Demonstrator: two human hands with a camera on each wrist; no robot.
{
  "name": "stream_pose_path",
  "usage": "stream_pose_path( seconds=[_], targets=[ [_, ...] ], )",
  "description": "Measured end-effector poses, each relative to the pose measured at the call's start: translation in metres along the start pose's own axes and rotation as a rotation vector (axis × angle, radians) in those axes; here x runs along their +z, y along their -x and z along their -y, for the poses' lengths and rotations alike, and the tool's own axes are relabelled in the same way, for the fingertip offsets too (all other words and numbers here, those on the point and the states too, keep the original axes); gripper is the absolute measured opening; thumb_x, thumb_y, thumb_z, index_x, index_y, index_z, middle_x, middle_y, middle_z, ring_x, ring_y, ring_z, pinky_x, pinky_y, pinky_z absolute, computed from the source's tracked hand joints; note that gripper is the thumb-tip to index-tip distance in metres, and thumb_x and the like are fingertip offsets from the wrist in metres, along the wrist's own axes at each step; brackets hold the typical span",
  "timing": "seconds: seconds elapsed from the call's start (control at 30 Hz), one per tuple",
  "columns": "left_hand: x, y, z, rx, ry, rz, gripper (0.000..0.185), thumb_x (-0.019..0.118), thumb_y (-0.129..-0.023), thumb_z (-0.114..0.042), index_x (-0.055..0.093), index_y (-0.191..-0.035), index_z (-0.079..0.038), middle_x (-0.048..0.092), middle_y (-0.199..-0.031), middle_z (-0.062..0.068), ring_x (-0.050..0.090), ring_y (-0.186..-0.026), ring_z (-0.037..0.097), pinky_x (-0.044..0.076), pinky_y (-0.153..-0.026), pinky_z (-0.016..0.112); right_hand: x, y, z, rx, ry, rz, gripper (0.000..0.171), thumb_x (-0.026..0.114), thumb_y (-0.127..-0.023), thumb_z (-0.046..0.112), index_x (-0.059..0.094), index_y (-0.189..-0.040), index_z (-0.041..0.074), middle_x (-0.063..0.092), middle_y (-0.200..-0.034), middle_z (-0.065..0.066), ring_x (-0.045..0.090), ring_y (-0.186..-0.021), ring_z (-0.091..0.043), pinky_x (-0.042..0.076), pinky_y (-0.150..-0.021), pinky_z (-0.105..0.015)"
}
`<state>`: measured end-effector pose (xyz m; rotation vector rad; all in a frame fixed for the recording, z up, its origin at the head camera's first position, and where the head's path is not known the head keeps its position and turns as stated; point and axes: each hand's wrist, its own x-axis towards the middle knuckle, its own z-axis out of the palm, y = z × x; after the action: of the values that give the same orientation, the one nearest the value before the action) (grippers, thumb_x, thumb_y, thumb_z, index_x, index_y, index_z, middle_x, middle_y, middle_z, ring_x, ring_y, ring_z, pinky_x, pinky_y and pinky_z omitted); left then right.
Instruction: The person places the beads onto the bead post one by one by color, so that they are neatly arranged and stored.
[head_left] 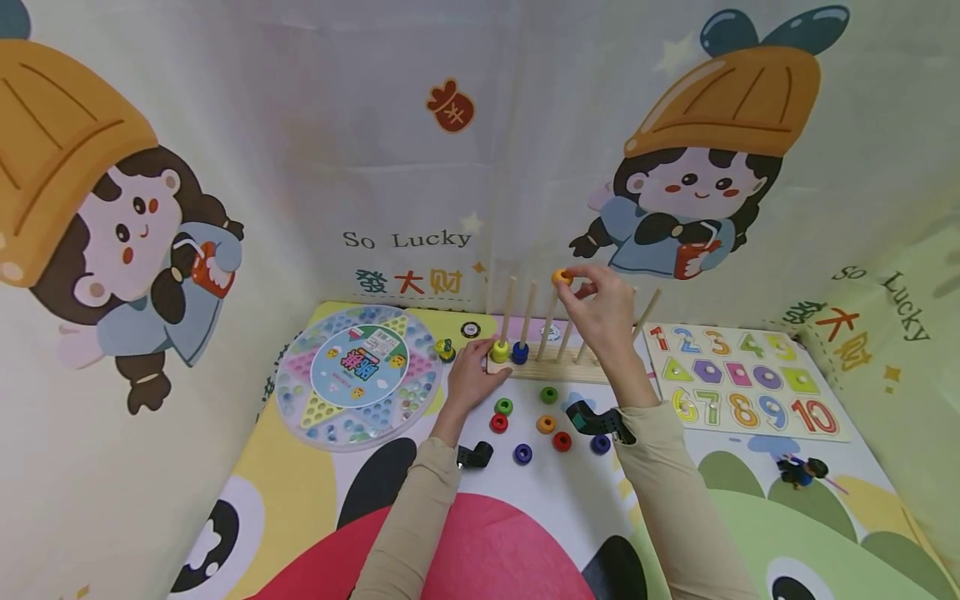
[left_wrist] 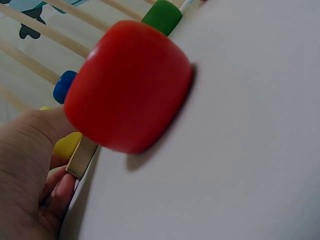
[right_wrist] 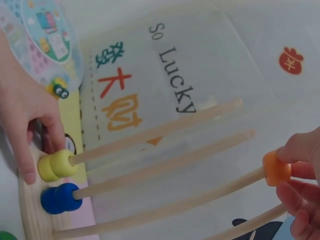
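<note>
Two beads sit on the peg board (head_left: pixel 551 367); my right hand (head_left: pixel 600 312) pinches the orange bead (head_left: pixel 562 277) at the third peg's top, my left hand (head_left: pixel 472 375) presses the board's end with straight fingers; seven beads (head_left: pixel 545 424) wait in front of the board.

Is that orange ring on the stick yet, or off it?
On: the orange ring sits at the tip of the third peg, pinched by the right hand.

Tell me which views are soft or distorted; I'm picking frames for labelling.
Head view: wide-angle bending at the edges, evenly lit, the number puzzle sharp. Left wrist view: the red ring fills the frame, blurred from closeness, with a soft shadow beneath. Right wrist view: mild softness, though the orange ring in the right hand and the pegs stay readable.
</note>
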<state>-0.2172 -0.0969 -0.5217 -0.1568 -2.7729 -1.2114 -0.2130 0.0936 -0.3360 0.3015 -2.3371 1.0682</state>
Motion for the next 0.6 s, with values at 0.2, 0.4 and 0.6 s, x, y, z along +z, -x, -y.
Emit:
stream_pose_path(
  seconds=[0.2,0.4,0.6],
  targets=[
    [0.001,-0.001,0.0,-0.001,-0.01,0.013,0.069,0.077,-0.084,-0.037,0.052,-0.144,-0.012,0.051,-0.141,0.012,0.051,-0.122,0.029,0.045,-0.095,0.044,-0.002,0.003,-0.003,-0.014,0.005,0.004,0.022,0.073,-0.088,0.012,0.072,-0.102,-0.004,0.07,-0.1,-0.02,0.066,-0.073,-0.031,0.046,-0.065,-0.033],
    [0.0,-0.001,0.0,0.001,-0.018,0.016,0.07,0.076,-0.084,-0.037,0.051,-0.144,-0.012,0.051,-0.141,0.012,0.051,-0.121,0.029,0.046,-0.095,0.043,-0.008,0.009,-0.008,-0.015,-0.065,-0.013,0.02,0.073,-0.088,0.01,0.072,-0.104,-0.002,0.07,-0.101,-0.016,0.066,-0.075,-0.029,0.046,-0.063,-0.024],
    [0.001,-0.002,0.002,0.013,-0.022,0.009,0.07,0.077,-0.084,-0.037,0.052,-0.144,-0.012,0.051,-0.14,0.012,0.051,-0.122,0.03,0.045,-0.095,0.044,-0.014,0.027,-0.021,0.009,-0.125,0.021,0.019,0.071,-0.089,0.009,0.071,-0.105,-0.002,0.07,-0.103,-0.016,0.066,-0.08,-0.028,0.047,-0.065,-0.018]
  ],
)
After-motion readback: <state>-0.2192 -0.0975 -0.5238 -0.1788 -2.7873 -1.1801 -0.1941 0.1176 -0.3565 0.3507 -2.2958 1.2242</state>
